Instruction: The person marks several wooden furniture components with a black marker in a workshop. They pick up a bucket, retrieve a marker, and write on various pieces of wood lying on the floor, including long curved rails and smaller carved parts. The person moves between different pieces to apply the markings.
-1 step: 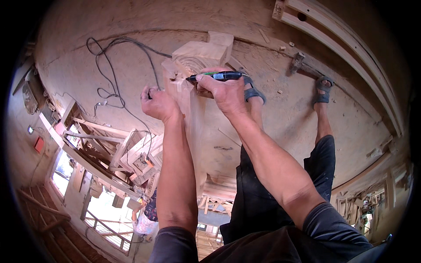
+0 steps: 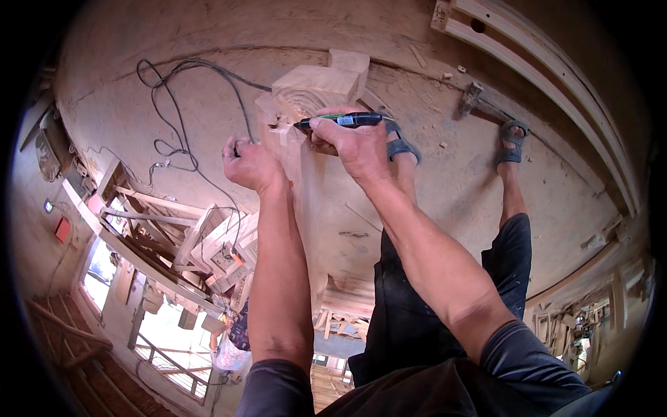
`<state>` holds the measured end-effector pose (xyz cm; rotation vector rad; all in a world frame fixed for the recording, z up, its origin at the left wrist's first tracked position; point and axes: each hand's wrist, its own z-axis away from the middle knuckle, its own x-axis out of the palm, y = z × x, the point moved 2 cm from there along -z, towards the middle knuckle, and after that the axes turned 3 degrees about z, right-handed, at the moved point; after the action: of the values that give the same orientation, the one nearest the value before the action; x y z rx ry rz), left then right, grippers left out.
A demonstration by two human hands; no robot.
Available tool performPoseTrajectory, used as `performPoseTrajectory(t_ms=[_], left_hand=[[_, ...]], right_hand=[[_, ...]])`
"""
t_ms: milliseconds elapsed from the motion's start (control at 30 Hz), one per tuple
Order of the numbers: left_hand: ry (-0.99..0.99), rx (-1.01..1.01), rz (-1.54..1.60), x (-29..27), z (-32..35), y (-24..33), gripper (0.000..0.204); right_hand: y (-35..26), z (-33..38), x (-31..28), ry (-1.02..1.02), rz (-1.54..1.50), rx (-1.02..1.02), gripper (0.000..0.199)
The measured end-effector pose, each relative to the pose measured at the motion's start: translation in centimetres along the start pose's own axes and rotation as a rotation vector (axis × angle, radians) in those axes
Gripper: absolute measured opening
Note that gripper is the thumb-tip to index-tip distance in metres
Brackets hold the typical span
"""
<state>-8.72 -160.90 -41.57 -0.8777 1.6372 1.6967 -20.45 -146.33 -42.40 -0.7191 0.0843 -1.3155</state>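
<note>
My right hand [image 2: 358, 146] is closed round a black marker pen [image 2: 358, 120], its tip pointing left. That tip is at the notched end of a long pale timber beam [image 2: 295, 163], and whether it touches the wood I cannot tell. Beside the beam's left side my left hand [image 2: 253, 165] is closed, fingers curled; a small dark spot shows between them, too small to name. Just beyond the notched end stands a thick wooden block [image 2: 319, 82] with visible growth rings and a stepped top.
A dark cable [image 2: 182, 128] loops over the dusty floor at left. A hammer [image 2: 472, 97] lies near my sandalled foot [image 2: 513, 139]. Long timbers [image 2: 535, 59] stand at the upper right. Stacked wooden frames [image 2: 208, 243] fill the lower left, with another person [image 2: 233, 347] near them.
</note>
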Motion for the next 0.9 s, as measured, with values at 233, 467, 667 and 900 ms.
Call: performPoseTrajectory(t_ms=[233,467,667,900], left_hand=[[0.049,0.013,0.025,0.3,0.0,-0.1,0.027],[0.030,0.041,-0.004,0.1,0.2,0.1,0.028],[0.007,-0.028,0.051,0.2,0.3,0.2,0.031],[0.047,0.030,0.024,0.2,0.4,0.2,0.029]], right_hand=[[0.1,0.0,-0.2,0.001,-0.033,0.012,0.015],[1.0,-0.3,-0.9,0.001,0.057,-0.114,0.015],[-0.5,0.2,-0.6,0.003,-0.054,0.003,0.016],[0.2,0.0,-0.3,0.018,-0.025,-0.031,0.017]])
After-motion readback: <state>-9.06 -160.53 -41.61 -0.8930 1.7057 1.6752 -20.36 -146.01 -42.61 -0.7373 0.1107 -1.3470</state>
